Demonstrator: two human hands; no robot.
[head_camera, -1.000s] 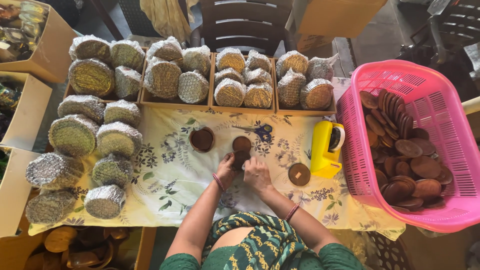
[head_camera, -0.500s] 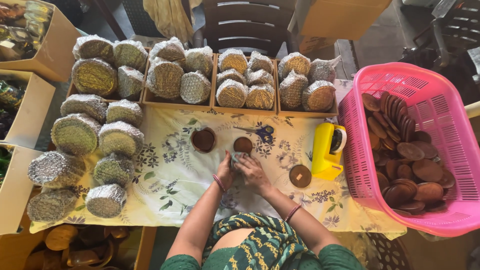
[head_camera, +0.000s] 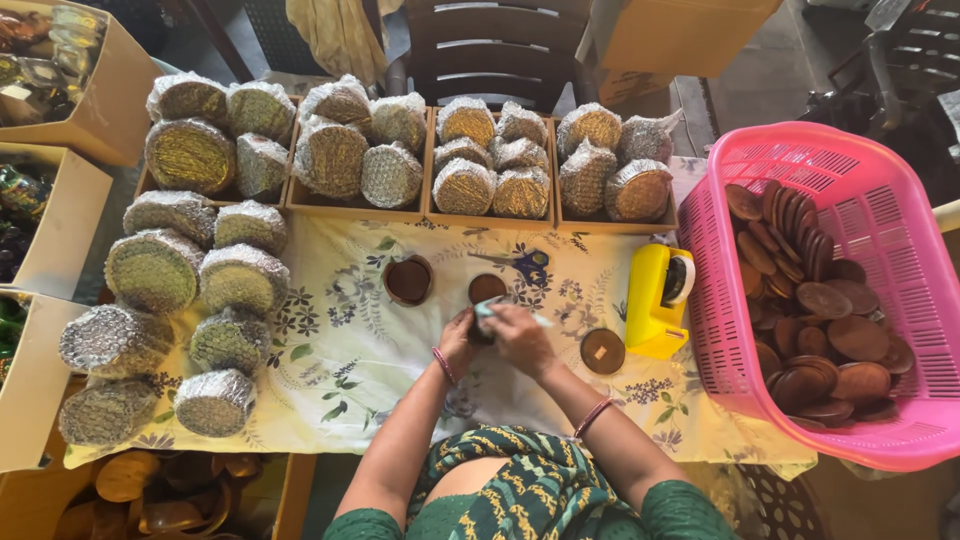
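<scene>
Small dark round disc (head_camera: 481, 330) pinched between both hands, over the middle of the desk (head_camera: 330, 400), slightly toward the near edge. Mostly hidden by fingers; a pale strip (head_camera: 510, 312) across its top, long axis roughly left to right. Left hand (head_camera: 459, 338) closed on disc's left side. Right hand (head_camera: 520, 335) curled over right side and strip, fingers bent; no gap between hands and disc. Neither hand nearer: both touching.

Just beyond, toward far edge: brown disc (head_camera: 487, 288), and to its left a round brown lid (head_camera: 408, 280). Blue scissors (head_camera: 527, 266) beside these. Right of hands: another brown disc (head_camera: 603, 351), then yellow tape dispenser (head_camera: 660, 298). Pink basket (head_camera: 880, 170) of brown discs at right edge. Foil-wrapped rounds (head_camera: 155, 270) along left edge and in trays at far edge.
</scene>
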